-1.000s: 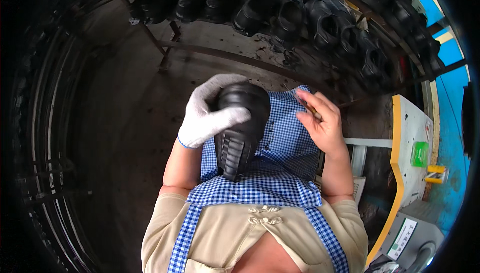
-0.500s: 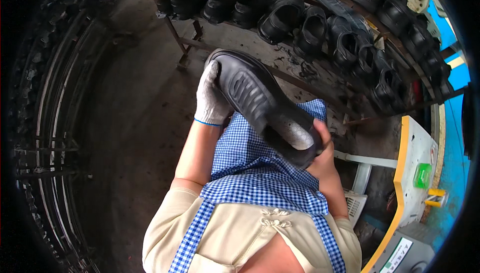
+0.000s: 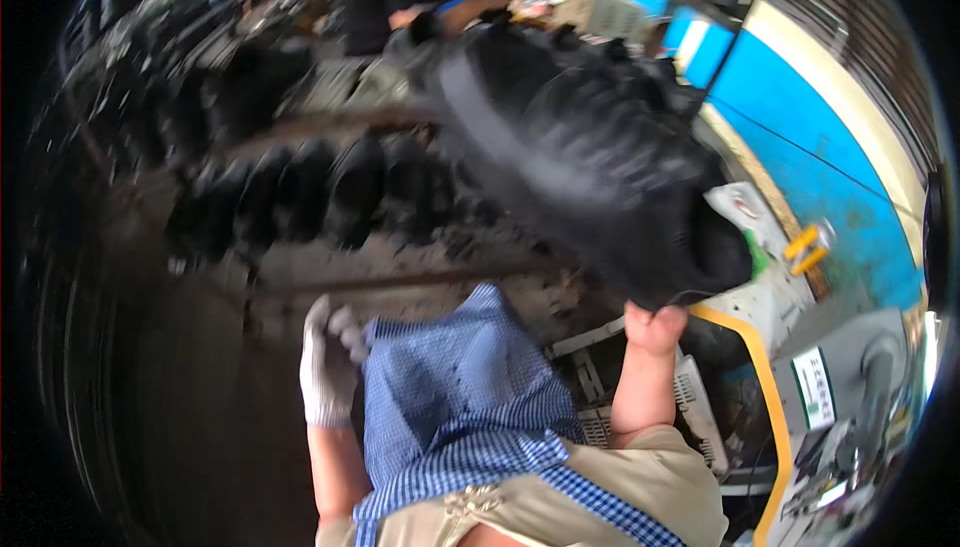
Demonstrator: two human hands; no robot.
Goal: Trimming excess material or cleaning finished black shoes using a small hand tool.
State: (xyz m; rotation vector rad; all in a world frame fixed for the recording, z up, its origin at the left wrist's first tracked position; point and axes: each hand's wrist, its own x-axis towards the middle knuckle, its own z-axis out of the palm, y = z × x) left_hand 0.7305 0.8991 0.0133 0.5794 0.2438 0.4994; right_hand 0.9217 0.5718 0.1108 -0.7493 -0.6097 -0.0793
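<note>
A black shoe [image 3: 560,147] is raised high and close to the camera, blurred by motion. Its toe points up and left, and its opening is at the lower right. My bare right hand [image 3: 655,327] is closed on the heel end; the shoe hides most of its fingers. In a white knit glove, my left hand [image 3: 330,362] hangs beside the apron with nothing in it, its fingers loosely bent and apart. A blue checked apron [image 3: 460,367] lies between my forearms.
Black shoes [image 3: 358,192] stand in rows on a metal rack ahead, with more at the far left. To the right is a yellow-edged work table [image 3: 745,332] near a grey machine [image 3: 870,367]. A white basket [image 3: 695,412] sits below my right arm. Another person's arm [image 3: 480,2] shows at the top.
My right hand has lifted the shoe up and away from my lap. The gloved left hand has let go of it and moved down left. The view has swung toward the right.
</note>
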